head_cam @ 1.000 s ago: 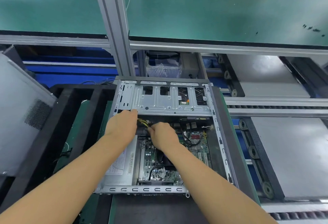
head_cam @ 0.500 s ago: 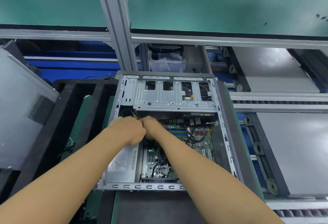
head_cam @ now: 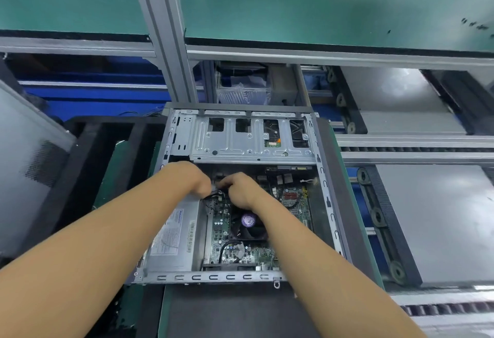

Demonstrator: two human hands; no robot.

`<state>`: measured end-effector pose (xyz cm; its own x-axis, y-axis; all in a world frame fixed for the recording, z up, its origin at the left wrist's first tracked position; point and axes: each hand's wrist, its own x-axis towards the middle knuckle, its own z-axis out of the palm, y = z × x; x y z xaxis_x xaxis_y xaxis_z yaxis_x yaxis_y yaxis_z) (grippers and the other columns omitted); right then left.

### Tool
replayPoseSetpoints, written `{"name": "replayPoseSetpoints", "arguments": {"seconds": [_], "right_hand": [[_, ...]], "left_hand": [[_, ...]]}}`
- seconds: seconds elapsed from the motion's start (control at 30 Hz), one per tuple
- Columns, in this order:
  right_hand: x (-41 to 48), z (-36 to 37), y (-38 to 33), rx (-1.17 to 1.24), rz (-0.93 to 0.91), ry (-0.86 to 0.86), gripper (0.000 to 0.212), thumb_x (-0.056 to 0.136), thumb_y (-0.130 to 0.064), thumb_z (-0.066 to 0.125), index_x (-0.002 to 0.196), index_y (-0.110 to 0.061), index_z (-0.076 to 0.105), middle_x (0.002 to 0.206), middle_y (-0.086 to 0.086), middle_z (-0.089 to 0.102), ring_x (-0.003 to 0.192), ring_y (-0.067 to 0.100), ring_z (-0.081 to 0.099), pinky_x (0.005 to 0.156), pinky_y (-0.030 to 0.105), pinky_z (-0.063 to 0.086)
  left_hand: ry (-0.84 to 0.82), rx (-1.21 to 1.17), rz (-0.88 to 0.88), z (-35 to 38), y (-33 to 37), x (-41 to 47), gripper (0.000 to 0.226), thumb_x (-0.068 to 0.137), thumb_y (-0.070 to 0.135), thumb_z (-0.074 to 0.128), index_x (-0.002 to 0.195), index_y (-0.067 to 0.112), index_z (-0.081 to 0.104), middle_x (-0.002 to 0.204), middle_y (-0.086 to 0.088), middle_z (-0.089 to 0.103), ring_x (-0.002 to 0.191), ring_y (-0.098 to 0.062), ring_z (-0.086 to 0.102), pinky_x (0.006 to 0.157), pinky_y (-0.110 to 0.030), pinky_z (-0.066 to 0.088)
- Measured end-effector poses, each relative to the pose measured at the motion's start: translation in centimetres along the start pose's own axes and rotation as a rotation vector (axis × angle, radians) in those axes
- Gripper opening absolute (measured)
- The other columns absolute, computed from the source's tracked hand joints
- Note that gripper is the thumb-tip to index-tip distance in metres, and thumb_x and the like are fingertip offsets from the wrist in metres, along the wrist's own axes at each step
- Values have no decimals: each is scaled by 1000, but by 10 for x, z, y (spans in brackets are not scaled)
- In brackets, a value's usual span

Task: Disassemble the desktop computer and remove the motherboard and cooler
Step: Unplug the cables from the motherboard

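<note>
An open desktop case (head_cam: 324, 188) lies flat in front of me. Inside it sits the green motherboard (head_cam: 292, 200) with the black cooler fan (head_cam: 248, 221), which has a purple sticker on its hub. A silver power supply (head_cam: 173, 241) fills the case's left side. My left hand (head_cam: 191, 177) and my right hand (head_cam: 240, 190) meet just above the fan, both closed on a black cable connector (head_cam: 217, 190) at the board's top left. My right forearm hides part of the fan and board.
A metal drive cage (head_cam: 240, 145) spans the far end of the case. A grey side panel (head_cam: 24, 166) leans at the left beside black foam frames (head_cam: 88, 150). An aluminium post (head_cam: 163, 30) rises behind, and a roller conveyor (head_cam: 379, 214) runs on the right.
Both hands shifted slightly right and apart over the board's top left; the yellow wires seen by the left hand a second ago are now hidden. The cooler fan's purple hub has come into view.
</note>
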<state>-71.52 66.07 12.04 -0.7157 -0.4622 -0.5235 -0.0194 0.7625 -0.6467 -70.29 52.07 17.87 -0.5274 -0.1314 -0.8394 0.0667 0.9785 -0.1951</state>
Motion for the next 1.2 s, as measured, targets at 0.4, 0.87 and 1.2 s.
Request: {"name": "replayPoseSetpoints", "arguments": {"seconds": [0.4, 0.87, 1.2], "right_hand": [[-30, -30, 49, -51, 65, 136, 54, 91, 10, 34, 128, -17, 63, 137, 13, 57, 113, 31, 58, 84, 31, 48], [-38, -20, 70, 102, 87, 204, 37, 98, 3, 32, 97, -18, 63, 109, 8, 67, 95, 27, 62, 73, 29, 46], [-35, -2, 18, -116, -196, 285, 28, 100, -10, 44, 113, -17, 67, 111, -2, 70, 105, 12, 62, 92, 27, 49]], "left_hand": [[287, -171, -18, 16, 15, -19, 23, 95, 13, 39, 105, 8, 59, 93, -5, 58, 82, -25, 58, 75, -35, 48], [508, -309, 109, 42, 4, 4, 39, 98, 39, 35, 90, 14, 64, 101, -9, 67, 81, -26, 59, 73, -35, 44], [889, -323, 196, 61, 3, -10, 40, 95, 33, 31, 65, 19, 53, 64, 4, 56, 62, -18, 56, 66, -35, 51]]}}
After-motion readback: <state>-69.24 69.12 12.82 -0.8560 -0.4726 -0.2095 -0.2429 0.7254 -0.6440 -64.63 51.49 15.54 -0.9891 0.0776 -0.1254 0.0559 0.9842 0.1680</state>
